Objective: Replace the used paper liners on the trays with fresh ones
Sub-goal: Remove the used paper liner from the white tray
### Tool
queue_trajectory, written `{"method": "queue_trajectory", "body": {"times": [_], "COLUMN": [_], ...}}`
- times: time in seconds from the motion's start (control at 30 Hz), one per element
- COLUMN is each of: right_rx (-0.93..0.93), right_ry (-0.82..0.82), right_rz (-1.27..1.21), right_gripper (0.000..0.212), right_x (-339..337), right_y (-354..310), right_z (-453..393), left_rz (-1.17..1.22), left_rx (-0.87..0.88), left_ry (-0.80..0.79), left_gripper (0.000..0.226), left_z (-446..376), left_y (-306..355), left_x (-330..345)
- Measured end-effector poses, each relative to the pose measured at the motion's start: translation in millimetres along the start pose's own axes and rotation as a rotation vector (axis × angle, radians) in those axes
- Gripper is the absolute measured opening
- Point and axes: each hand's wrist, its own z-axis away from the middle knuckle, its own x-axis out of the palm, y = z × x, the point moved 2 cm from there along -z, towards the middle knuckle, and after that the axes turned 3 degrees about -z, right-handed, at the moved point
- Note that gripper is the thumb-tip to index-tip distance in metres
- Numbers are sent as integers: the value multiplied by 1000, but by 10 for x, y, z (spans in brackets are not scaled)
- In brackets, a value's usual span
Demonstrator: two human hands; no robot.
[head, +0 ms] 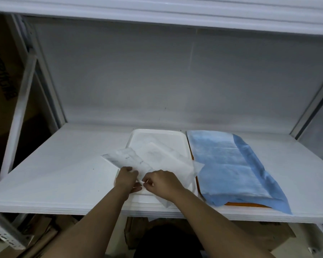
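White shelf (63, 174), smooth and matte, carries two trays side by side. I log the white tray (153, 135) at centre: rigid, glossy, rounded corners, raised rim. Its near rim is hidden under both hands.

A thin white liner (162, 157), translucent and fibrous, lies crumpled across the tray; one corner spills over the tray's 3 o'clock rim. A clear packet (128, 159) with faint grey print lies over the tray's 9 o'clock rim; the print is too blurred for me to read.

Left hand (127, 180): fingers curled on the packet's near end. Right hand (161, 181): fingers curled, pinching what looks like the same near edge of the packet, though liner and packet overlap there.

At 3 o'clock of the white tray, a blue liner (229, 164), soft non-woven sheet with a darker border, covers an orange tray (246, 204); only thin orange slivers show.
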Motion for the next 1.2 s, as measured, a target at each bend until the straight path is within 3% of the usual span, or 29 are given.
{"method": "queue_trajectory", "body": {"times": [0.07,0.17,0.23,0.37,0.57,0.7,0.9,1.2], "right_rx": [66,257,357,503,613,711,817,790], "right_ry": [-49,26,37,-119,-132,-124,-65,95], "right_rz": [-89,-159,-69,214,145,38,-71,-380], "right_gripper": [30,31,34,48,52,51,50,23], "right_x": [-40,-144,-187,-175,-44,78,165,-106], "right_y": [15,219,417,734,861,879,904,961], "right_z": [25,26,35,72,-21,-104,-167,-102], "left_rz": [-66,-138,-201,-386,-820,-1027,-970,-997], "left_rx": [-14,-10,3,48,223,262,276,308], "left_ry": [44,90,71,1,-27,79,206,59], "left_gripper": [46,48,49,46,46,48,51,61], "left_z": [-44,-113,-172,-249,-410,-495,-519,-505], "left_y": [-50,-48,-21,35,93,99,66,27], "left_x": [-63,-192,-285,-486,-650,-640,-583,-406]}}
